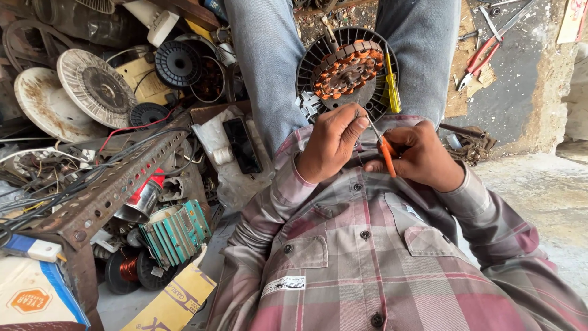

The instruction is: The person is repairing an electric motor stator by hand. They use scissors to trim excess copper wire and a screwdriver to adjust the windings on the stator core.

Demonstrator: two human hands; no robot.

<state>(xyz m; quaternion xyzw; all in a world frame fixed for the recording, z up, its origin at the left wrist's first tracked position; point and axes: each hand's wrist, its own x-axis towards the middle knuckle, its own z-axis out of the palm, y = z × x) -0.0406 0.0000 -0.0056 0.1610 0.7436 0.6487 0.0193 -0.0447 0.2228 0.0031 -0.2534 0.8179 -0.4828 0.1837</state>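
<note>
Red-handled pliers [484, 55], perforated angle iron [116, 184], perhaps rusty.

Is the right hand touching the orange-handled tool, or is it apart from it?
Touching. The head view shows the right hand closed around the orange-handled tool, its fingers wrapped over the handle; the left hand pinches near the metal tip.

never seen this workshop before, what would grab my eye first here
At centre, the left hand and right hand meet over an orange-handled tool. Just beyond, between the knees, lies a black fan motor ringed with orange windings. Motor parts and wires crowd the left side.
</note>
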